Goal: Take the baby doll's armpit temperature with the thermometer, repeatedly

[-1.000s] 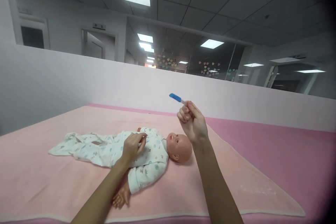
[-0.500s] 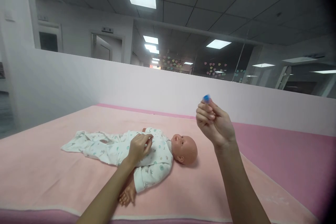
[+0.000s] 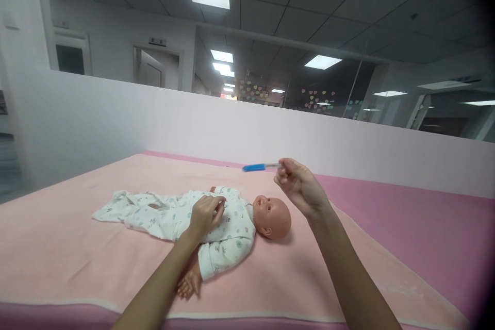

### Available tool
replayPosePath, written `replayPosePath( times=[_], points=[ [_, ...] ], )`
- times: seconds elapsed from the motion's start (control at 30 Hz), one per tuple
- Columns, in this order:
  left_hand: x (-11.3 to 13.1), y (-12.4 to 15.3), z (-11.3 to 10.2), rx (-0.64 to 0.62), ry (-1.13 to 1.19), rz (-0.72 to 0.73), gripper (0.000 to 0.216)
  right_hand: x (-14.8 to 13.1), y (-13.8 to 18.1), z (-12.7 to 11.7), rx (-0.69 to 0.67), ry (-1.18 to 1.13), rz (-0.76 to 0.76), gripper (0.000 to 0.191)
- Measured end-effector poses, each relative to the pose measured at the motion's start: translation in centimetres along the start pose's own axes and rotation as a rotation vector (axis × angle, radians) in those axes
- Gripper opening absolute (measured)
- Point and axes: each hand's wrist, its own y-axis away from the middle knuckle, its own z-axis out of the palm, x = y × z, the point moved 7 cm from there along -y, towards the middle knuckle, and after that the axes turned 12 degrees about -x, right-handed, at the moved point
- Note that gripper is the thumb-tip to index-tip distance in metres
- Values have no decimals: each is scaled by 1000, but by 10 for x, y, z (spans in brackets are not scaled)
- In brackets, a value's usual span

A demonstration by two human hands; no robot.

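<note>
A baby doll [image 3: 270,216] lies on its back in a white patterned sleepsuit [image 3: 232,237], its head to the right. My left hand [image 3: 207,215] rests on the doll's chest with curled fingers. Whether they pinch the cloth is hidden. Above the doll's head, my right hand [image 3: 303,185] is closed in a pinch on the thin end of what looks like a thermometer [image 3: 254,167]. Its blue end points left, and it lies nearly level in the air, apart from the doll.
Under the doll is a peach-pink mat [image 3: 96,263] with a pale edging along the front. A low white wall [image 3: 216,124] runs behind it, with glass above. To the right is a darker pink surface [image 3: 417,221].
My right hand has moved left and slightly down and turned, so the thermometer now shows its length, where before only a blue tip showed. My left hand and the doll have stayed put.
</note>
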Motion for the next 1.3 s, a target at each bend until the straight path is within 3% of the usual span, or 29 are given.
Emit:
replayPosePath(
  times=[0.13, 0.2, 0.33, 0.43, 0.57, 0.7, 0.87, 1.07, 1.17, 1.3],
  points=[
    [1, 0, 0, -5, -7, 7, 15, 5, 6, -10, 141, 442, -94, 14],
    [2, -1, 0, -4, -9, 12, 15, 7, 9, -11, 144, 391, -79, 14],
    [3, -2, 0, 1, -17, 16, 15, 4, 6, -2, -4, 47, -37, 20],
    [2, -2, 1, 4, -21, 15, 16, -2, 3, 4, -63, 302, -95, 23],
    [2, -2, 2, 6, -20, 19, 15, -12, 17, 3, 174, 924, -294, 18],
    [2, -1, 2, 1, -27, 24, 13, -19, 47, -13, 427, 991, -330, 16],
    [2, -1, 4, -19, -33, 20, 14, -6, 90, -62, 652, 852, -128, 24],
    [3, -3, 7, -41, -32, 25, 15, 45, 154, -136, 888, 816, 243, 33],
    [3, -3, 9, -56, -30, 23, 14, 71, 173, -153, 865, 853, 380, 32],
    [3, -3, 12, -75, -36, 24, 15, 95, 177, -152, 747, 944, 546, 29]
  ],
)
